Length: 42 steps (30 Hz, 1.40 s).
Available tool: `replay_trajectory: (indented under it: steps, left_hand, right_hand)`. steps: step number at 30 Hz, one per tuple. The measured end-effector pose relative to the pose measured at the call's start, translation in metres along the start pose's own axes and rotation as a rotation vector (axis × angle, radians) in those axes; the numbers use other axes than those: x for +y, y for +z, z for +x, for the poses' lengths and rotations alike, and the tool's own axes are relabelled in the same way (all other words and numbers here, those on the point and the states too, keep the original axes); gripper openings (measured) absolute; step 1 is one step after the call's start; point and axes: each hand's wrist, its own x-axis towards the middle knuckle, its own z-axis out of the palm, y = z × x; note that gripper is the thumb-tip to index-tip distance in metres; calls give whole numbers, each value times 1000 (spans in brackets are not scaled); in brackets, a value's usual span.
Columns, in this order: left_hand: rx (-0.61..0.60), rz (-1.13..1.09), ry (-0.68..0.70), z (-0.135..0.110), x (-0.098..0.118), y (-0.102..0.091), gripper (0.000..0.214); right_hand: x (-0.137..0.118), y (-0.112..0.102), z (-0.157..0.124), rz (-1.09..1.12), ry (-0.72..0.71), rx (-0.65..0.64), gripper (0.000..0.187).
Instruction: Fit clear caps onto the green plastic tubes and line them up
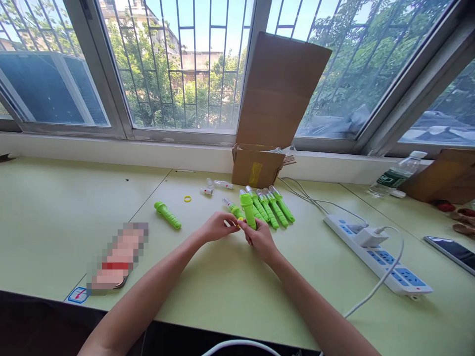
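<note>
My right hand (261, 238) is closed round an upright green plastic flashlight body (247, 208), its wide end up. My left hand (217, 226) pinches a small yellow ring (240, 219) against the base of that body. Behind my hands lies a row of several assembled green flashlights (272, 205) with clear heads. A lone green flashlight body (167, 215) lies to the left, and a loose yellow ring (187, 199) lies on the pale green table (230, 282) beyond it. A few small clear parts (217, 186) sit near the back.
An open cardboard box (258, 165) stands against the window sill with a cardboard sheet (282, 89) leaning behind it. A white power strip (376, 252) with a plugged charger and cables lies at right, a phone (451, 251) and a water bottle (399, 174) further right.
</note>
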Motion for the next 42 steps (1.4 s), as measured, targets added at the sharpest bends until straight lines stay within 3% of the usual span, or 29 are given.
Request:
replay_trajectory:
  steps: [14,24,34,42]
  left_hand:
    - [157,-90,-50,4,-6,-4,30]
    - [381,-325,-157,11,-12,-15,23]
    - [368,-409,-92,9,-9,-22,21]
    - [292,-306,-40,4,-6,-24,34]
  right_hand:
    - [3,-1,0,-144,-7,-57,36]
    - [4,-3,2,-416,-147,-65,31]
    - [4,-7,1,-568,-224,-56,29]
    - [6,-8,1,-681,-242,-36,27]
